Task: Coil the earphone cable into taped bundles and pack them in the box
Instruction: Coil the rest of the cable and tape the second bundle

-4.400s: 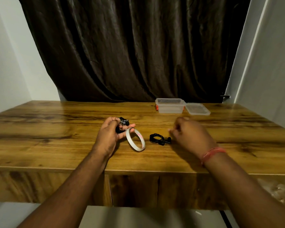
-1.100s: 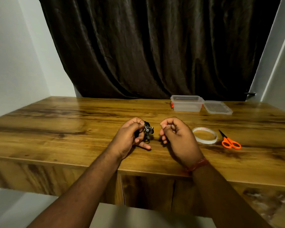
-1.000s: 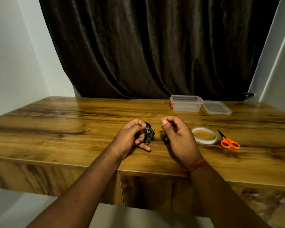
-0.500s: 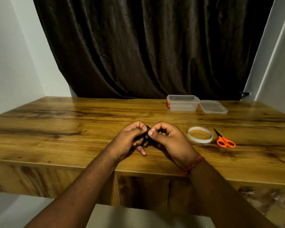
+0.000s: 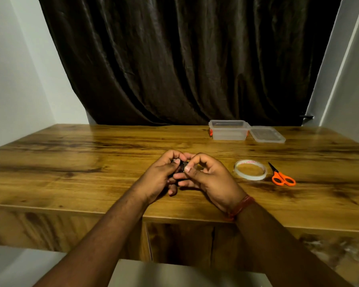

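Note:
Over the middle of the wooden table [image 5: 71, 168], my left hand [image 5: 160, 177] and my right hand [image 5: 207, 177] meet around a small black coiled earphone bundle [image 5: 181, 167]. Both thumbs and forefingers pinch it, and most of the bundle is hidden by my fingers. A roll of clear tape [image 5: 250, 169] lies flat to the right of my right hand. The clear plastic box [image 5: 229, 130] stands open at the back of the table, with its lid [image 5: 266, 134] lying beside it on the right.
Orange-handled scissors [image 5: 282, 178] lie just right of the tape roll. A dark curtain [image 5: 184, 59] hangs behind the table, with white walls on both sides. The table's front edge runs below my wrists.
My right hand has moved left from beside the bundle and closed onto it, joining my left hand. Earlier the tape roll went from my left hand to the table on the right.

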Available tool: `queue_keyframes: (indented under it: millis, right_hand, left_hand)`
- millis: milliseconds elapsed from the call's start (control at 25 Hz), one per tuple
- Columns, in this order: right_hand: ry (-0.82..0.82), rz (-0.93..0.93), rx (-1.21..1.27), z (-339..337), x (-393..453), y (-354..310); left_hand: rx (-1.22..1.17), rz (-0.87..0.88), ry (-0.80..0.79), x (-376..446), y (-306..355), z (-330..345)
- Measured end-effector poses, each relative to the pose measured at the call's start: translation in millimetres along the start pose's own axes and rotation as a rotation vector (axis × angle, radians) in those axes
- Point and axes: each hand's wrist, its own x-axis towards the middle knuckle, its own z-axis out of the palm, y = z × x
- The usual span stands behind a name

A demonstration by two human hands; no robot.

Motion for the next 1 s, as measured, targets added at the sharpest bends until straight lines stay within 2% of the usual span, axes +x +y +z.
queue_keyframes:
  millis: [160, 400, 640, 720, 840, 1000]
  right_hand:
    - [0.057, 0.061, 0.03, -3, 3, 3]
    - [0.182, 0.05, -0.057, -5, 5, 1]
    - [0.21, 0.027, -0.082, -7, 6, 2]
    - [0.278, -0.001, -0.225, -10, 7, 5]
    - [0.388, -0.1, -0.635, -12, 7, 4]
    - [0.365, -0.273, -0.997, -3, 6, 1]
  left_hand:
    - [0.007, -0.015, 0.025, 1, 1, 0]
    - [0.012, -0.027, 0.065, -1, 2, 3]
    - [0.07, 0.007, 0.077, 0, -1, 2]
    - [0.086, 0.017, 0.082, -1, -1, 4]
    - [0.11, 0.015, 0.087, -1, -1, 4]
    - [0.156, 0.003, 0.072, -1, -1, 4]
